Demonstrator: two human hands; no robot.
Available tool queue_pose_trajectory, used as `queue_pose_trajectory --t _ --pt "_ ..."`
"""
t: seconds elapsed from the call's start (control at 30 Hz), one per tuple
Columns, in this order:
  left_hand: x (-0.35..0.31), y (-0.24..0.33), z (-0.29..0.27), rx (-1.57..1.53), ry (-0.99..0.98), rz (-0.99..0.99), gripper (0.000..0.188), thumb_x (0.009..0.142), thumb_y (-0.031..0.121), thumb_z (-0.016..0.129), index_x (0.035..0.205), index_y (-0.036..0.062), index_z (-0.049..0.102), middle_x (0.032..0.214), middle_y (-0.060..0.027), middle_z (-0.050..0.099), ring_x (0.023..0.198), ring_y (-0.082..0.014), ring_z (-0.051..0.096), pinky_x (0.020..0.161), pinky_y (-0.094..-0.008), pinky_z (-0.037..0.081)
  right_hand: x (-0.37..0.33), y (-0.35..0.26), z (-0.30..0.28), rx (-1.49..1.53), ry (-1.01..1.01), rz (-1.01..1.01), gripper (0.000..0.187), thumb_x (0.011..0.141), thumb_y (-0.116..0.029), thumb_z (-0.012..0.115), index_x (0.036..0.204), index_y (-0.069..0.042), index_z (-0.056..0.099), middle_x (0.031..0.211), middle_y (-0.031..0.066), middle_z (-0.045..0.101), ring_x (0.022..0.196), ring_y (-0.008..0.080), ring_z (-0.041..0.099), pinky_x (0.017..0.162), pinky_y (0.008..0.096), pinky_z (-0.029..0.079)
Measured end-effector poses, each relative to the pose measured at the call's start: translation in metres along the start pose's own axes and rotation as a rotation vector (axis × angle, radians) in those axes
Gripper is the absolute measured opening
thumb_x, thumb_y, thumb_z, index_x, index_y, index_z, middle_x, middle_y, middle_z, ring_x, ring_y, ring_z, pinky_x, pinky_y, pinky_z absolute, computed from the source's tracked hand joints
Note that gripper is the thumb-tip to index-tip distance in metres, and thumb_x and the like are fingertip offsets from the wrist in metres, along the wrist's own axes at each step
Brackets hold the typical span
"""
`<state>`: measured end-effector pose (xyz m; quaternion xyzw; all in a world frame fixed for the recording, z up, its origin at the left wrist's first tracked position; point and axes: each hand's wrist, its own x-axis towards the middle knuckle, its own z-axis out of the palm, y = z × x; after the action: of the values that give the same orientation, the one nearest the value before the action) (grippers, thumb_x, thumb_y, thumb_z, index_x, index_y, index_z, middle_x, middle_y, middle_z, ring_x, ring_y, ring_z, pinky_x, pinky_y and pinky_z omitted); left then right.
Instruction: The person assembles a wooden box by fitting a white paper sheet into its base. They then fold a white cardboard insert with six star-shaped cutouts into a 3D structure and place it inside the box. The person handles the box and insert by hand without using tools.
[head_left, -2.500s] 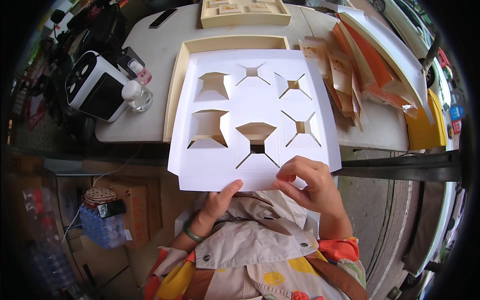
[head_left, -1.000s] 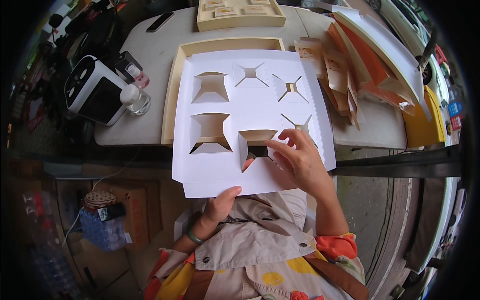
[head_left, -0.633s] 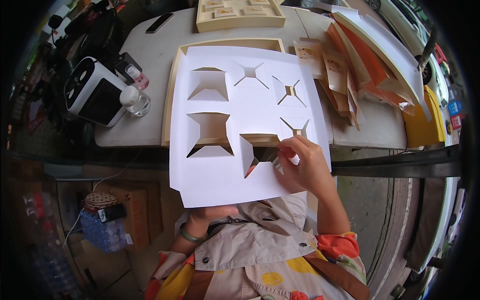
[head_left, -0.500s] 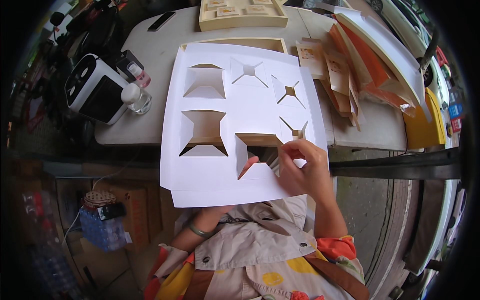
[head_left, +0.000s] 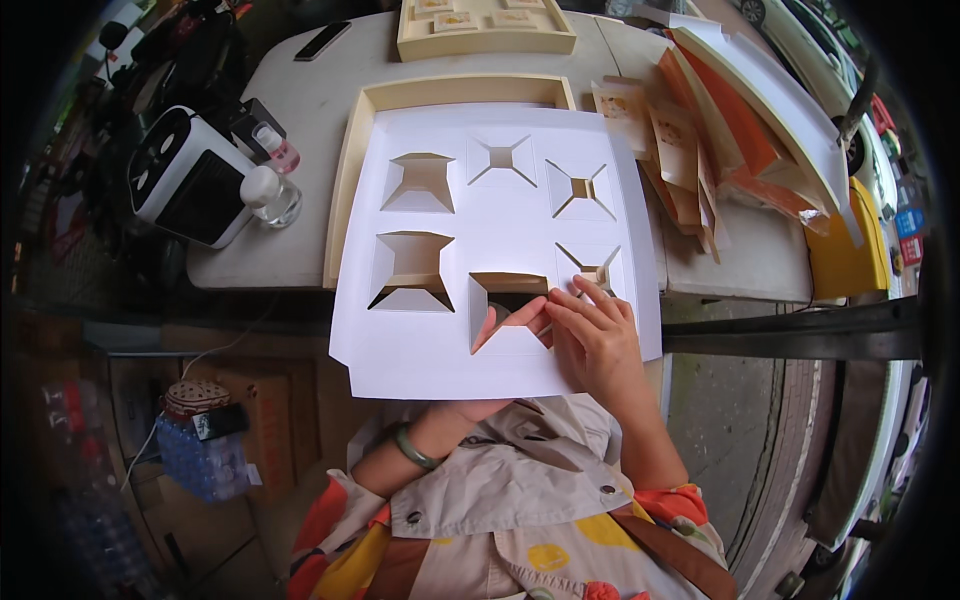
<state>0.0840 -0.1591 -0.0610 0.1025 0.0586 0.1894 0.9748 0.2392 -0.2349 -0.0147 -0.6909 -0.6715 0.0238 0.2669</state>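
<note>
While left hand [head_left: 528, 313] reaches under white card [head_left: 508, 225], right hand [head_left: 600, 343] bends over it; both grips unclear.

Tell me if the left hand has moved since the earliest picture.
Yes: against the table, the left hand has moved rightward and forward, under the white sheet.

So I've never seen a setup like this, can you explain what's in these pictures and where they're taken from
No machine here: these are a person's bare hands. Each picture comes from a wide fisheye camera worn on the head, looking down. The left hand is under a white sheet with six openings, its fingers showing through one; the right hand is at that opening's edge. I can't tell whether either pinches it. On the table are a phone, cream trays, a white device, two bottles and paper packaging.
</note>
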Motion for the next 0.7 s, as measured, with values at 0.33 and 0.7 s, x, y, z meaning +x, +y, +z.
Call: queue_pose_trajectory --t 0.33,0.7 --pt "0.003 0.011 0.005 -0.174 0.125 0.069 0.061 0.098 0.044 0.035 0.145 0.0045 0.029 0.148 -0.0163 0.033 0.133 -0.0295 0.035 0.11 -0.0441 0.029 0.003 -0.014 0.001 -0.112 -0.075 0.061 0.042 0.086 -0.014 0.063 0.125 -0.003 0.052 0.138 0.0101 0.048 0.133 0.0333 0.038 0.104 0.0594 0.026" --pt "-0.018 0.0 -0.014 -0.231 0.166 0.069 0.05 0.1 0.041 0.03 0.137 0.0103 0.042 0.135 -0.0044 0.05 0.124 -0.0203 0.047 0.104 -0.0415 0.038 0.026 -0.026 0.007 -0.125 -0.067 -0.1 0.035 0.075 0.0 0.059 0.11 -0.002 0.061 0.11 0.0105 0.06 0.131 0.0341 0.04 0.108 0.066 0.013"
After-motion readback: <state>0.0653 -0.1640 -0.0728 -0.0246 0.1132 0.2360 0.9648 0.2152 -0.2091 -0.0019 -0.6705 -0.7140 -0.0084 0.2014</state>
